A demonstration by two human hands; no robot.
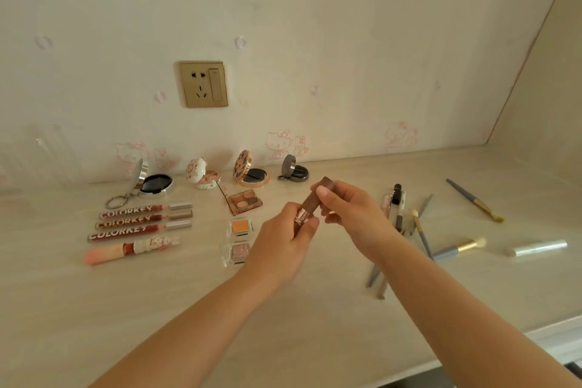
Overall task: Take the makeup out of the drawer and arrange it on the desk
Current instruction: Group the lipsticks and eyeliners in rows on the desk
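both hands hold a brown lipstick tube (pixel 315 200) above the middle of the worktop (pixel 189 309): the left hand (pixel 283 246) has its fingers curled round the ribbed metallic base, the right hand (pixel 346 211) pinches the upper cap end. four lip glosses (pixel 141 224) lie in a row at left, open compacts (pixel 201 176) along the far wall, brushes (pixel 441 239) scattered at right.

Two bare arms reach forward from the bottom of the view and meet in the middle. The left hand (pixel 283 242) comes in from the lower left, with its back turned up and its fingers curled round the low end of a small brown stick (pixel 310 205). The right hand (pixel 349 209) comes in from the lower right. Its thumb and fingers pinch the top end of the same stick. Both wrists are bent a little inward.
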